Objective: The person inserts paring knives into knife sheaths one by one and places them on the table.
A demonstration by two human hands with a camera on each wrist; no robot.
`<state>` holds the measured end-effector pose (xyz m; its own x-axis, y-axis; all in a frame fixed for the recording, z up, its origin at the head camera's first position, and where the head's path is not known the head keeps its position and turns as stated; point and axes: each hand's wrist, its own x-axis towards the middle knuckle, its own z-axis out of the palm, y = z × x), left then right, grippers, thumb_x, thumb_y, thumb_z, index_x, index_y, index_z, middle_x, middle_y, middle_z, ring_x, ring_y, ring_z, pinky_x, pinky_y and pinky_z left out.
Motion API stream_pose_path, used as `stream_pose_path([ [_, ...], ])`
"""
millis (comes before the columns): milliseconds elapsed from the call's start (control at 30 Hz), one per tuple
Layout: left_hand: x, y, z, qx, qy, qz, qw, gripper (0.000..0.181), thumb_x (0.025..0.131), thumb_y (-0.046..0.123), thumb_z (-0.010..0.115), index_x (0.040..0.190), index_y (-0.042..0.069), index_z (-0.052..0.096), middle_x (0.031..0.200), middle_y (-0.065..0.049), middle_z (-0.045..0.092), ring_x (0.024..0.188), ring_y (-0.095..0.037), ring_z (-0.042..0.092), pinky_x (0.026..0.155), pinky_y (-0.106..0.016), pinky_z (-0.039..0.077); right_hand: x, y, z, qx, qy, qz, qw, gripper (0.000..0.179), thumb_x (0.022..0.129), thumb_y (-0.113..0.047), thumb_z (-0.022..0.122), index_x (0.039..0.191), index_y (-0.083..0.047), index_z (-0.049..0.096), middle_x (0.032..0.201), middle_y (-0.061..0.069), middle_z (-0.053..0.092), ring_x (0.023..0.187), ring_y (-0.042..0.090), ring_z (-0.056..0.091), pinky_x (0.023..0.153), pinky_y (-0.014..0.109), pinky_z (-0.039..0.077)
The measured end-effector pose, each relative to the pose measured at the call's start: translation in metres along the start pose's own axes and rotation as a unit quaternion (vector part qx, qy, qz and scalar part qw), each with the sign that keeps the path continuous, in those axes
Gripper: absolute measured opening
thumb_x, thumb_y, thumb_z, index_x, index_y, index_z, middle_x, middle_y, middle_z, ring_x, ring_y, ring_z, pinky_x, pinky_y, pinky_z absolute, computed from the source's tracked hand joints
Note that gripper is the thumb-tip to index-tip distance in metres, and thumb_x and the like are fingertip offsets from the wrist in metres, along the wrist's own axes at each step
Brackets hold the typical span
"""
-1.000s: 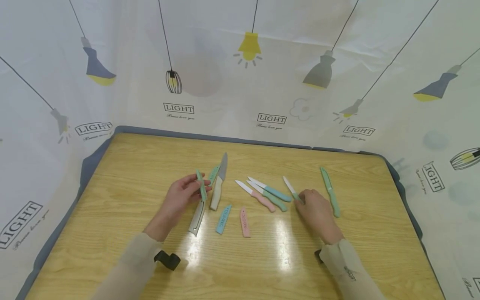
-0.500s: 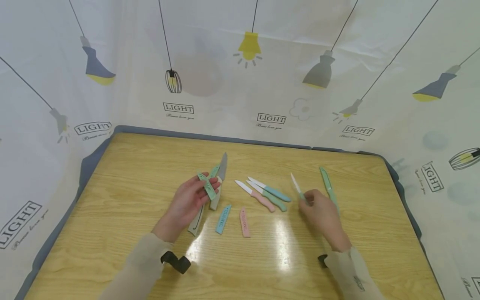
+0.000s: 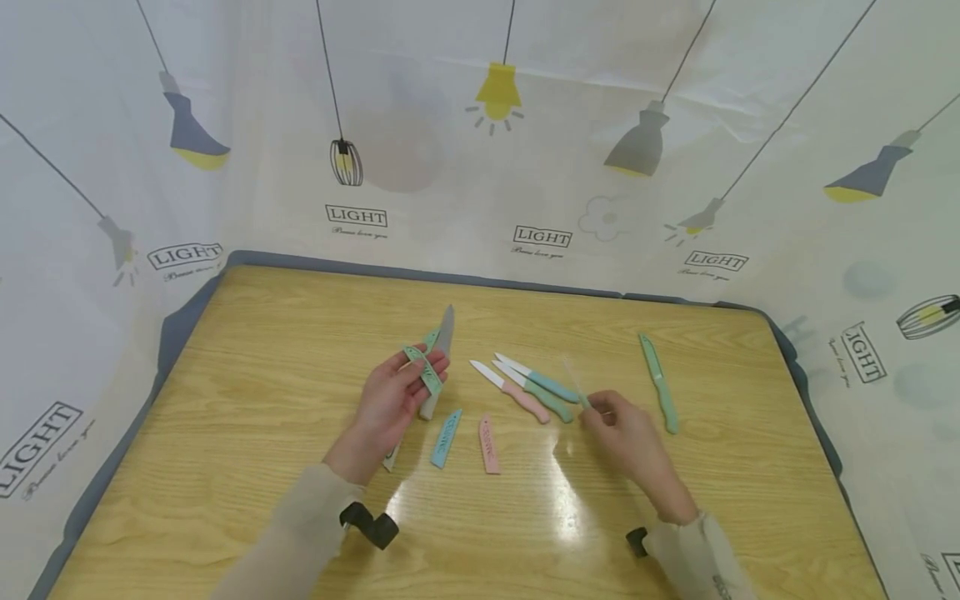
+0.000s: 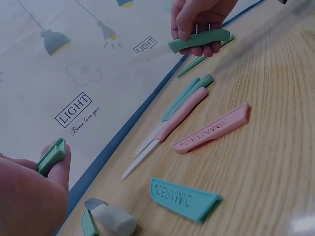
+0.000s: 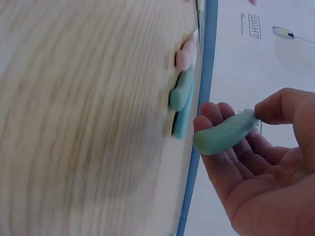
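My left hand [image 3: 384,410] holds a green knife sheath [image 3: 424,370] between thumb and fingers; its slotted end shows in the left wrist view. My right hand [image 3: 632,440] pinches the green handle [image 5: 225,132] of a small paring knife above the table, its pale blade pointing away and to the left, blurred in the head view. Between the hands lie unsheathed paring knives with pink [image 3: 525,401], green [image 3: 555,407] and blue [image 3: 557,387] handles. Nearer me are a blue sheath [image 3: 447,438] and a pink sheath [image 3: 489,447], both lettered.
Behind my left hand lies a larger cream-handled knife [image 3: 446,332], partly hidden, beside another green sheath [image 3: 432,337]. A cream sheath [image 3: 390,459] shows below that hand. A sheathed green knife [image 3: 661,385] lies at the right. A printed curtain [image 3: 435,225] surrounds the wooden table [image 3: 270,358].
My left hand has moved right with the green sheath and turned it, lettered face up. My right hand has lifted the green-handled knife, gone right, then come back left.
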<state>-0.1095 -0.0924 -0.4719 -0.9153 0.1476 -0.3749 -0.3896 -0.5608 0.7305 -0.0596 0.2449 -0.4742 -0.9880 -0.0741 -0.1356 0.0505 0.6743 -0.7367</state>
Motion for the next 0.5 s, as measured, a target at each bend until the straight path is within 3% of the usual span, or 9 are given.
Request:
stream_pose_path([
  [267, 0.001, -0.006, 0.01, -0.013, 0.005, 0.014, 0.9998, 0.045, 0.111, 0.004, 0.04, 0.153, -0.008, 0.031, 0.144, -0.025, 0.054, 0.117, -0.021, 0.068, 0.107, -0.035, 0.053, -0.005, -0.013, 0.015, 0.071, -0.008, -0.015, 0.9973, 0.024, 0.109, -0.01, 0.046, 0.119, 0.005, 0.062, 0.095, 0.013, 0.07, 0.085, 0.023, 0.066, 0.07, 0.023, 0.058],
  [500, 0.003, -0.009, 0.018, -0.014, -0.006, 0.008, 0.9999, 0.045, 0.112, 0.005, 0.04, 0.154, -0.007, 0.031, 0.147, -0.025, 0.052, 0.119, -0.021, 0.067, 0.107, -0.034, 0.053, -0.008, -0.023, 0.025, 0.073, -0.023, -0.033, 0.9965, 0.024, 0.111, -0.017, 0.048, 0.113, 0.001, 0.063, 0.081, 0.011, 0.062, 0.066, 0.014, 0.053, 0.056, 0.022, 0.047],
])
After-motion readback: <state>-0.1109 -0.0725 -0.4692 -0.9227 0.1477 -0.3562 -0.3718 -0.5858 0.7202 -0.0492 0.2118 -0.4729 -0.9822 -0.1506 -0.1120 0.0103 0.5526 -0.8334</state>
